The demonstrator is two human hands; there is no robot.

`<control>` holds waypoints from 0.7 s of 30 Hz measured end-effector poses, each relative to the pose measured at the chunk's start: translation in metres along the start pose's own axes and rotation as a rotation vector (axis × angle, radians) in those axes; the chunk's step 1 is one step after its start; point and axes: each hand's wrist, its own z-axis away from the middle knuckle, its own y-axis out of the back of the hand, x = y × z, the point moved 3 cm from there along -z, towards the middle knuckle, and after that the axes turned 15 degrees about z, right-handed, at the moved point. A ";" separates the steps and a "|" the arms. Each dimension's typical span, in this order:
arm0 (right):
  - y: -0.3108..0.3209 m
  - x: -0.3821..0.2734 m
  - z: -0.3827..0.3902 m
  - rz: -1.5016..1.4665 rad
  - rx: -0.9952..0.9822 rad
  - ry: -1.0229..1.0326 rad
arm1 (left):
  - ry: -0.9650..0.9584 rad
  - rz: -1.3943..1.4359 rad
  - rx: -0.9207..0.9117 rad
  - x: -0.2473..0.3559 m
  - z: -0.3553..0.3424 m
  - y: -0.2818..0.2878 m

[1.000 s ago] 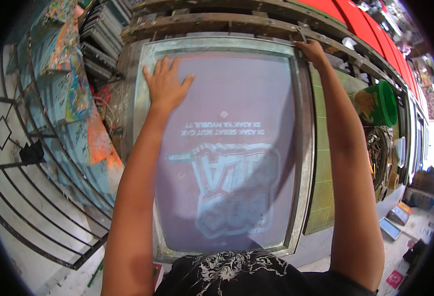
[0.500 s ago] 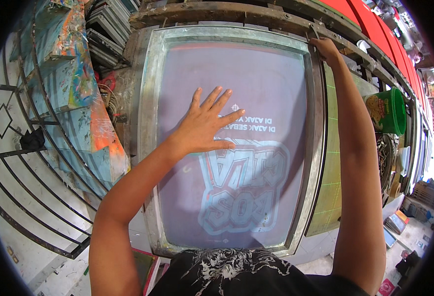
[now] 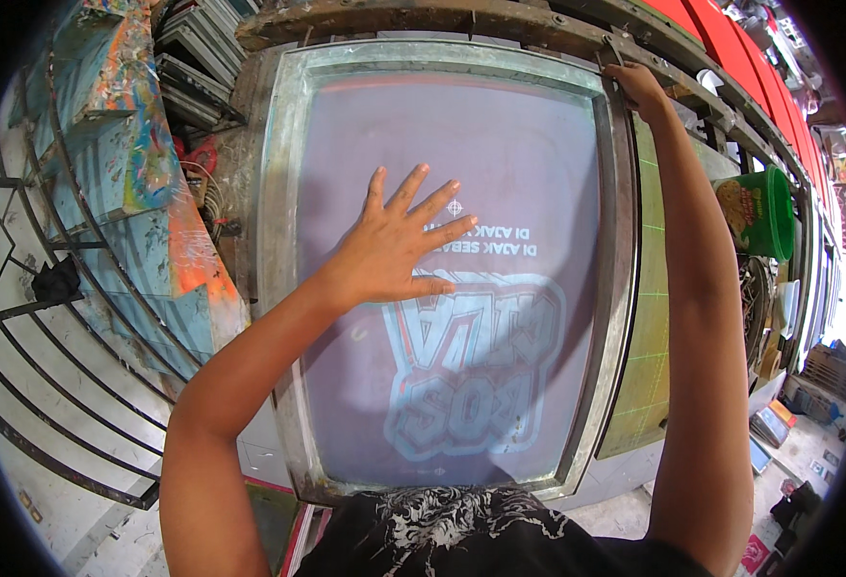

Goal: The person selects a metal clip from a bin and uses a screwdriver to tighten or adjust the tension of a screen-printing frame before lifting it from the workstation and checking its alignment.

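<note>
A screen-printing frame (image 3: 282, 183) with pale, stained metal rails lies in front of me. Its purple-grey mesh (image 3: 480, 125) carries a light blue stencil design (image 3: 476, 370) with upside-down lettering. My left hand (image 3: 392, 240) rests on the middle of the mesh, fingers spread and pointing away, beside the lettering and a small round registration mark (image 3: 454, 208). At the far right corner of the frame, my right hand (image 3: 638, 88) has its fingers curled beside a thin metal piece. What those fingers grip is hidden.
A dark metal rail (image 3: 394, 21) runs behind the frame. To the right lie a yellow-green gridded board (image 3: 639, 385) and a green bucket (image 3: 764, 212). Curved black metal bars (image 3: 67, 385) and paint-splashed blue blocks (image 3: 125, 163) fill the left. Stacked frames (image 3: 197, 58) stand at far left.
My left hand stays spread on the mesh, its fingers slightly wider apart, and the left elbow has swung a little outward. The right hand keeps its place at the corner.
</note>
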 end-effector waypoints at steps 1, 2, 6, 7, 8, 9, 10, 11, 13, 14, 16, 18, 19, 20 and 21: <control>0.001 0.002 -0.001 -0.009 -0.008 0.006 | 0.002 0.001 -0.002 0.000 0.000 0.001; 0.000 0.004 -0.002 -0.017 -0.017 0.012 | 0.005 0.004 -0.003 0.000 -0.001 0.000; 0.001 0.004 -0.005 0.001 -0.026 0.018 | 0.019 0.026 -0.013 0.000 -0.001 0.001; 0.001 0.003 -0.003 -0.007 -0.033 0.011 | 0.021 0.033 -0.012 0.000 -0.001 0.001; 0.002 0.003 -0.001 -0.017 -0.037 0.005 | 0.020 0.038 -0.013 0.000 -0.001 0.001; 0.001 0.003 -0.001 -0.029 -0.026 0.009 | 0.019 0.043 -0.013 0.000 -0.002 0.001; 0.000 0.003 0.000 -0.041 -0.015 0.013 | 0.019 0.046 -0.012 0.000 -0.002 0.001; -0.001 0.002 0.001 -0.054 -0.004 0.018 | 0.018 0.048 -0.011 0.000 -0.002 0.001; -0.001 0.001 0.004 -0.063 0.003 0.032 | 0.019 0.050 -0.012 0.000 -0.001 0.001; -0.001 0.001 0.004 -0.067 0.006 0.039 | 0.020 0.049 -0.015 0.000 -0.001 0.002; -0.001 0.000 0.005 -0.052 -0.003 0.040 | 0.021 0.048 -0.017 0.001 -0.001 0.001; 0.000 0.000 0.004 -0.036 -0.012 0.034 | 0.018 0.048 -0.016 0.000 -0.001 0.001; 0.000 0.000 0.004 -0.027 -0.018 0.027 | 0.018 0.052 -0.015 0.000 -0.001 0.001; 0.000 0.002 0.003 -0.018 -0.024 0.019 | 0.017 0.056 -0.015 0.000 -0.002 0.001; 0.000 0.003 0.002 -0.036 -0.019 0.026 | 0.017 0.061 -0.015 -0.001 -0.002 0.001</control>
